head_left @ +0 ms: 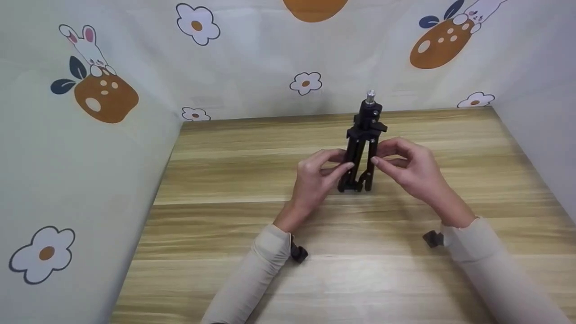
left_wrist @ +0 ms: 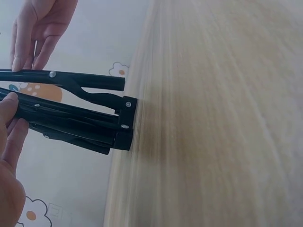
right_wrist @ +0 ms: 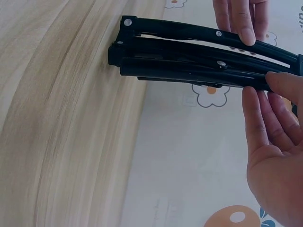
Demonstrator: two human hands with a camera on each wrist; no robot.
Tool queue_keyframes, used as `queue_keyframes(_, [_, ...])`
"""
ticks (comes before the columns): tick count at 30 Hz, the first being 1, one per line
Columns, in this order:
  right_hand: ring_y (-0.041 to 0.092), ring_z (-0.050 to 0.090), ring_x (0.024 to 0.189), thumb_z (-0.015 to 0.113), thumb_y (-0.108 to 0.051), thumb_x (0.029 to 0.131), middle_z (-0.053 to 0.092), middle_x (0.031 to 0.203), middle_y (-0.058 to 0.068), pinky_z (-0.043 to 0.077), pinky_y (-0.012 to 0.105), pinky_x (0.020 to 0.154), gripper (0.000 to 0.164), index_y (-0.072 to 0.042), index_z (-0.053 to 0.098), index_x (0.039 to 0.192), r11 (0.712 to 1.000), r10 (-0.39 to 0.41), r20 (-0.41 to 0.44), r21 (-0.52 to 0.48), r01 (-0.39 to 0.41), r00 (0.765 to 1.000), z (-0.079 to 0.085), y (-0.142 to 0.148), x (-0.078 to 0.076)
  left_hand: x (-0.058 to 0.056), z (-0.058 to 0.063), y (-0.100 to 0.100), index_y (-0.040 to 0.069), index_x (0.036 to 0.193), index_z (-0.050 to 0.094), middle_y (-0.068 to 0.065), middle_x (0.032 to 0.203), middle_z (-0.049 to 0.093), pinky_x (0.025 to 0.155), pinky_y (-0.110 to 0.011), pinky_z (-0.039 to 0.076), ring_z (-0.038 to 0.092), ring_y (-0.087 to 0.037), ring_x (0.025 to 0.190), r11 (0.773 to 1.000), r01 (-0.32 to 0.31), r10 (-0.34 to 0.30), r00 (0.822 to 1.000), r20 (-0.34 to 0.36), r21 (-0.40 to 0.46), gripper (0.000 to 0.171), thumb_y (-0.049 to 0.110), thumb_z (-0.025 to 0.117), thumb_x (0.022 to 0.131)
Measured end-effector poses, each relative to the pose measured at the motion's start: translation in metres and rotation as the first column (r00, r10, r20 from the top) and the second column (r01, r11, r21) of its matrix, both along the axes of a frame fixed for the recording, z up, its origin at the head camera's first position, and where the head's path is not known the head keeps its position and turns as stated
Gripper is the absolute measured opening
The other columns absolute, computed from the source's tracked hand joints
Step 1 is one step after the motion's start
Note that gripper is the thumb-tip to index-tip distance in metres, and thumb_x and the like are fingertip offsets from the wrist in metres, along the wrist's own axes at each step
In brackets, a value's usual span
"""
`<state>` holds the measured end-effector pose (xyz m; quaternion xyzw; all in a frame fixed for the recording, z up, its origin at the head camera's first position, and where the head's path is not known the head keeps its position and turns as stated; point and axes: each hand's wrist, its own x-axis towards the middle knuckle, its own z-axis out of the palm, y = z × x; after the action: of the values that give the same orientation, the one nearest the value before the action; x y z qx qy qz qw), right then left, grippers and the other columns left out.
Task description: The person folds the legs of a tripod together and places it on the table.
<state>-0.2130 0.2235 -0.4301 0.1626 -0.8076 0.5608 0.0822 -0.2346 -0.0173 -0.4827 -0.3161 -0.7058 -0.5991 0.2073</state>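
A black light stand (head_left: pixel 366 118) with a silver screw tip (head_left: pixel 370 97) stands upright near the back of the table, its legs mostly folded. My left hand (head_left: pixel 315 177) pinches the left legs between thumb and fingers. On the other side, my right hand (head_left: pixel 416 171) holds the right leg, thumb in front and fingers behind. In the left wrist view, one leg (left_wrist: pixel 99 81) is a little apart from the others, joined by a brace to the foot hub (left_wrist: pixel 126 116) at the tabletop. The right wrist view shows the folded legs (right_wrist: pixel 175 68) between both hands.
The wood-grain table (head_left: pixel 216 225) meets a pale patterned cloth wall (head_left: pixel 252 58) close behind the stand. More cloth rises at the left and right sides. Small black mounts (head_left: pixel 299 253) sit at both wrists by the sleeves.
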Motion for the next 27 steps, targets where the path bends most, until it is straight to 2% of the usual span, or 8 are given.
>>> queue_keyframes(10, [0.009, 0.077, 0.104, 0.081, -0.002, 0.096, 0.078, 0.114, 0.020, 0.068, 0.026, 0.091, 0.024, 0.004, 0.074, 0.118, 1.000, 0.012, -0.016, -0.018, -0.013, 1.000, -0.0031, -0.0016, -0.0022, 0.0010, -0.0002, -0.0002, 0.003, 0.118, 0.079, -0.010, 0.113, 0.081, 0.085, -0.025, 0.069, 0.079, -0.014, 0.105, 1.000, -0.018, 0.018, 1.000, 0.015, -0.022, 0.023, 0.015, 0.082, 0.098])
queue_keyframes(27, [0.011, 0.076, 0.105, 0.081, -0.001, 0.095, 0.077, 0.114, 0.018, 0.068, 0.025, 0.092, 0.025, 0.004, 0.073, 0.119, 1.000, 0.015, -0.019, -0.026, -0.016, 1.000, -0.0071, -0.0049, -0.0046, 0.0005, -0.0020, -0.0002, 0.002, 0.118, 0.078, -0.011, 0.114, 0.080, 0.087, -0.026, 0.069, 0.079, -0.016, 0.103, 1.000, -0.001, 0.001, 1.000, 0.025, -0.013, 0.023, 0.013, 0.082, 0.098])
